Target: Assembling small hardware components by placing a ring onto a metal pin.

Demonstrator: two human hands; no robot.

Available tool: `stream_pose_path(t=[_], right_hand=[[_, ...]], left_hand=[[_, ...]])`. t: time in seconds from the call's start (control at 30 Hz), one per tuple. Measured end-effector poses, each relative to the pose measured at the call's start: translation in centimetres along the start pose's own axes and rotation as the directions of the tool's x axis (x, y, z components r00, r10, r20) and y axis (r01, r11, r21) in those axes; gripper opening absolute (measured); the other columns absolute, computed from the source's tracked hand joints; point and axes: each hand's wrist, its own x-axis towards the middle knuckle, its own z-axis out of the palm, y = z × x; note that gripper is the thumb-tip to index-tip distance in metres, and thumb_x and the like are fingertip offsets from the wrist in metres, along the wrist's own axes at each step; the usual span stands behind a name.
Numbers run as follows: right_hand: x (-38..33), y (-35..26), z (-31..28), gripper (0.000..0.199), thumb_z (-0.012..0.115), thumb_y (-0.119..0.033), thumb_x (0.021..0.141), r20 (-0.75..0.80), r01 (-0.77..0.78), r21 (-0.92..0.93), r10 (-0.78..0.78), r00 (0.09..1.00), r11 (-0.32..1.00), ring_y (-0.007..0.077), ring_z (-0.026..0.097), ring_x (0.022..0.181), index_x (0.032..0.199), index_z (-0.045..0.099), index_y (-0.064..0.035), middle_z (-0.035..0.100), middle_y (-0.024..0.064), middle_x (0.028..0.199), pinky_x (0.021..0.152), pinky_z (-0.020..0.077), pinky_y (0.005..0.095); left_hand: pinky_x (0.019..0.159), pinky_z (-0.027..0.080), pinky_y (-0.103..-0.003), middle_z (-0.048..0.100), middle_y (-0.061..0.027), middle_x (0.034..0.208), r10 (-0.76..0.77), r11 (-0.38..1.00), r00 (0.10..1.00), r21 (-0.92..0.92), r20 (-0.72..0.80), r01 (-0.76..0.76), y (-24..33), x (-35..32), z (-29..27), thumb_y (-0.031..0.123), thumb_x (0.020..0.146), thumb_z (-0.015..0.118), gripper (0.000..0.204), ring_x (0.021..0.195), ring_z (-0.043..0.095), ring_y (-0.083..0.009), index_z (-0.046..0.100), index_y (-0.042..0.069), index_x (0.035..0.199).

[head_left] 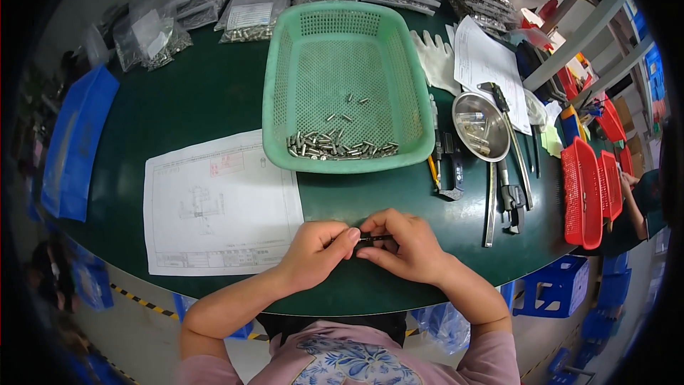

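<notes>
Near the table's front edge my two hands meet fingertip to fingertip. My right hand is closed around a thin black rod-like tool, which points left toward the other hand. My left hand is pinched at the tool's tip; what its fingers hold is mostly hidden, with only a small shiny bit showing between the hands. Just beyond them stands a green plastic basket, with many short metal pins heaped along its near side. A printed drawing sheet lies beside my left hand.
Bags of metal parts line the back. To the right are a white glove, papers, a metal bowl, calipers and a micrometer. Red baskets and a blue bin flank the table. Another person sits far right.
</notes>
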Motion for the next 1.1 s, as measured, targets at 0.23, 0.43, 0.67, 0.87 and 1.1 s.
stream_pose_path(t=[0.23,0.43,0.67,0.87,1.1], right_hand=[[-0.1,0.5,-0.1,0.026,0.064,-0.023,0.08,0.007,-0.041,0.017,0.041,0.999,0.999,0.0222,0.058,0.059,0.097,0.051,-0.0083,0.058,0.0061,0.07,0.05,0.044,0.0323],[-0.1,1.5,0.4,0.029,0.066,-0.02,0.078,0.024,0.16,-0.088,-0.159,0.987,0.983,0.0184,0.057,0.056,0.1,0.052,-0.0061,0.056,0.0053,0.068,0.049,0.0427,0.0287],[0.1,0.6,-0.3,0.024,0.058,-0.024,0.083,0.129,0.013,-0.055,-0.006,0.992,0.998,0.0261,0.059,0.062,0.098,0.048,-0.0078,0.059,0.0084,0.073,0.052,0.0441,0.0367],[0.0,-0.1,-0.6,0.02,0.059,-0.019,0.083,0.027,0.016,0.023,-0.016,0.999,1.0,0.0281,0.058,0.063,0.094,0.048,-0.0071,0.059,0.0083,0.074,0.053,0.0433,0.036],[-0.2,0.2,-0.7,0.023,0.058,-0.02,0.084,-0.073,0.053,0.051,-0.05,0.996,0.997,0.0283,0.058,0.06,0.094,0.044,-0.0053,0.058,0.0105,0.072,0.052,0.0416,0.0397]], left_hand=[[0.048,0.032,-0.027,0.046,-0.0038,0.053,-0.01,0.999,1.0,0.049,-0.02,0.011,0.6,0.1,-0.2,0.025,0.092,0.046,0.041,0.05,0.039,-0.0097,0.052,0.0,0.06],[0.048,0.033,-0.027,0.047,-0.0041,0.055,0.018,0.999,1.0,0.052,-0.006,-0.018,0.6,-0.1,-0.2,0.024,0.092,0.045,0.039,0.051,0.041,-0.0102,0.052,0.0,0.061],[0.048,0.032,-0.026,0.047,-0.0038,0.055,0.013,0.998,1.0,0.055,-0.008,-0.012,1.2,-0.1,-0.4,0.025,0.092,0.045,0.04,0.051,0.04,-0.0096,0.051,0.0,0.061],[0.048,0.031,-0.025,0.046,-0.0018,0.054,-0.009,0.997,1.0,0.081,-0.025,0.011,1.3,0.1,-0.5,0.024,0.092,0.045,0.04,0.051,0.039,-0.0086,0.051,0.001,0.06],[0.05,0.033,-0.024,0.048,-0.0021,0.057,0.082,0.993,0.997,0.088,-0.017,-0.08,2.7,0.3,-0.6,0.017,0.09,0.046,0.035,0.055,0.042,-0.0083,0.05,0.0,0.06]])
